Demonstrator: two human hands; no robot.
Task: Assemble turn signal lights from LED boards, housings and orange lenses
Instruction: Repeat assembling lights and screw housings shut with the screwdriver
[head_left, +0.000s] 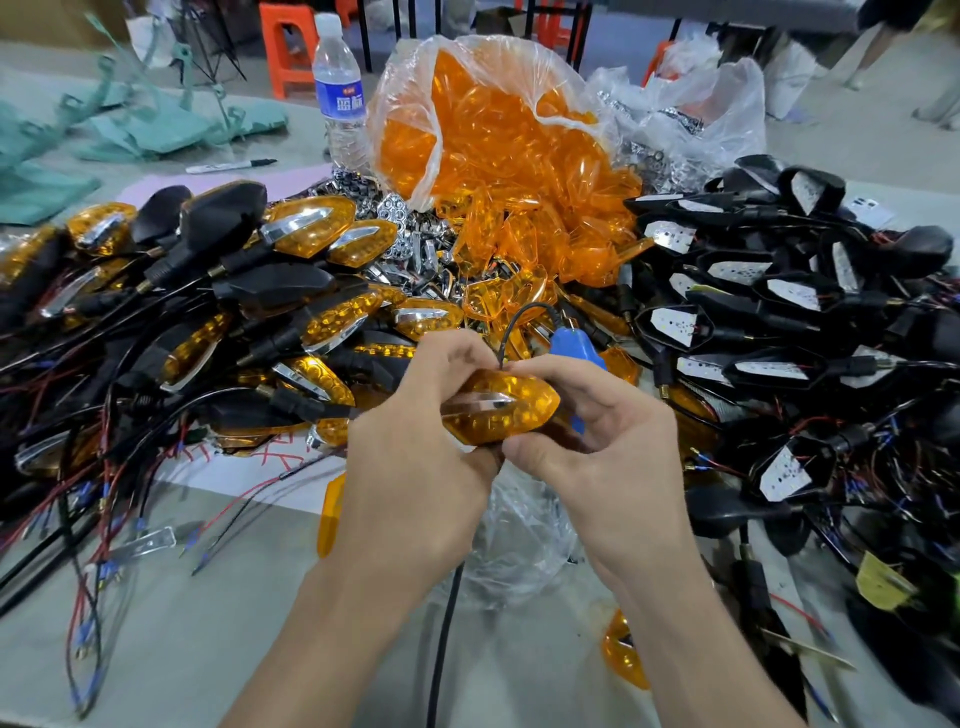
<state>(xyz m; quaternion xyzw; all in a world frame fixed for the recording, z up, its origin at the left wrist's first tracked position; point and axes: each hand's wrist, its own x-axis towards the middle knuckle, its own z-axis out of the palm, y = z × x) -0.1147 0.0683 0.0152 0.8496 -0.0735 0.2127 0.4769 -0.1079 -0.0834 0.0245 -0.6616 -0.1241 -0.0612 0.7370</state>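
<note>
Grey tabletop (208, 675) is seen mostly covered: finished lights (291, 312) piled at left, black housings w/ LED boards (779, 312) at right, clear bag of orange lenses (498, 135) at centre-back. Water bottle (337, 93) & marker (231, 165) are set behind; orange stools (288, 41) are seen beyond. Turn signal light (501, 410) is held above table centre, long axis approx. left–right, pointed tip to the right, lens toward camera. It is gripped by left hand (415, 457) & right hand (597, 441), fingers of both curled round it.
</note>
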